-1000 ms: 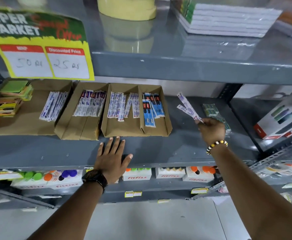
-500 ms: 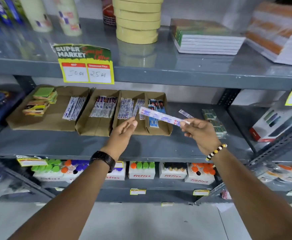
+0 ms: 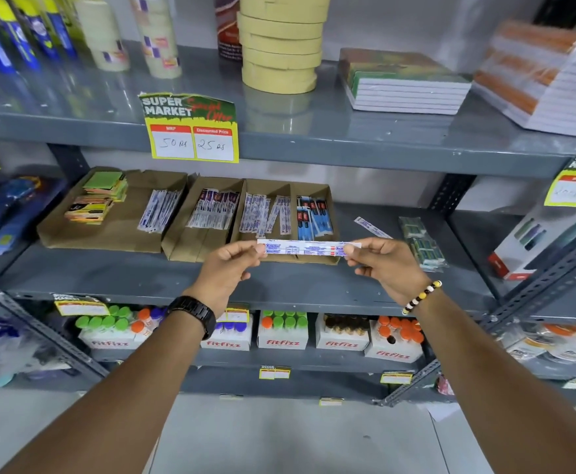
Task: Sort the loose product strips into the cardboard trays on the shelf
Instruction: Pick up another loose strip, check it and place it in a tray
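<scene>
I hold one white product strip (image 3: pixel 305 248) level in front of the middle shelf, my left hand (image 3: pixel 228 266) pinching its left end and my right hand (image 3: pixel 384 265) pinching its right end. Behind it stand three cardboard trays: a wide left tray (image 3: pixel 108 234), a middle tray (image 3: pixel 191 242) and a right tray (image 3: pixel 314 191) split in two compartments. Each holds strips; the right tray's right compartment has blue ones (image 3: pixel 312 213). One loose strip (image 3: pixel 370 227) lies on the shelf right of the trays.
A stack of green packets (image 3: pixel 421 242) lies right of the loose strip, a white box (image 3: pixel 539 241) farther right. Coloured pads (image 3: pixel 100 196) sit in the left tray. Tape rolls (image 3: pixel 279 42) and notebooks (image 3: pixel 403 82) are on the upper shelf; a price sign (image 3: pixel 192 130) hangs from its edge.
My left hand has lifted off the shelf edge and taken the strip's left end. My right hand brought the strip down level. The view has pulled back from the shelf.
</scene>
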Demonstrator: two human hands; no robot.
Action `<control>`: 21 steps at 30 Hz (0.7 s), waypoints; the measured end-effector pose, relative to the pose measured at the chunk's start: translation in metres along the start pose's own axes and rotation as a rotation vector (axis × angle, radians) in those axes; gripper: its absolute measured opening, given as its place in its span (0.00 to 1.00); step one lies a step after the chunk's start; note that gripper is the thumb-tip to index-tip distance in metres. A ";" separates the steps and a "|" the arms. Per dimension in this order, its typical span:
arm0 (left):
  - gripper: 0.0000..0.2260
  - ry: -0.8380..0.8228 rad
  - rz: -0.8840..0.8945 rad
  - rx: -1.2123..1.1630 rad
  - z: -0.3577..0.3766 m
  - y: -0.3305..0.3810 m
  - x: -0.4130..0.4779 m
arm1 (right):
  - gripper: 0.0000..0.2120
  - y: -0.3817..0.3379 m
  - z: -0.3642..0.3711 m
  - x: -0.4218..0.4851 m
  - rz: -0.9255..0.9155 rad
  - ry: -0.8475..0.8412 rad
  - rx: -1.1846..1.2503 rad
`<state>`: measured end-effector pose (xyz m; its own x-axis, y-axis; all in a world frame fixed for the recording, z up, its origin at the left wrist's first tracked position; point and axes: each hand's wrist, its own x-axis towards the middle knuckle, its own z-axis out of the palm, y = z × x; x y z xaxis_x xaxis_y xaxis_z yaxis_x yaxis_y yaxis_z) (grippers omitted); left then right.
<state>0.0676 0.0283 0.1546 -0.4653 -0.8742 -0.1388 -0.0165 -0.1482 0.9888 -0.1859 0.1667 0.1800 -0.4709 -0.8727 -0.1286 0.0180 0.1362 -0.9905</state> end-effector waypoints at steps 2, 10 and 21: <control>0.08 0.011 -0.004 -0.004 -0.002 0.001 -0.002 | 0.11 0.000 0.003 -0.001 0.013 0.007 0.022; 0.06 0.050 -0.017 -0.016 -0.006 -0.001 0.002 | 0.09 -0.001 0.006 0.005 0.038 0.014 -0.047; 0.08 0.192 -0.038 0.037 0.002 -0.037 0.040 | 0.07 0.048 0.016 0.008 0.246 -0.088 -0.035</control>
<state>0.0477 -0.0002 0.1124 -0.2863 -0.9410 -0.1804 -0.0651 -0.1688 0.9835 -0.1745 0.1581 0.1304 -0.3780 -0.8486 -0.3702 0.0914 0.3637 -0.9270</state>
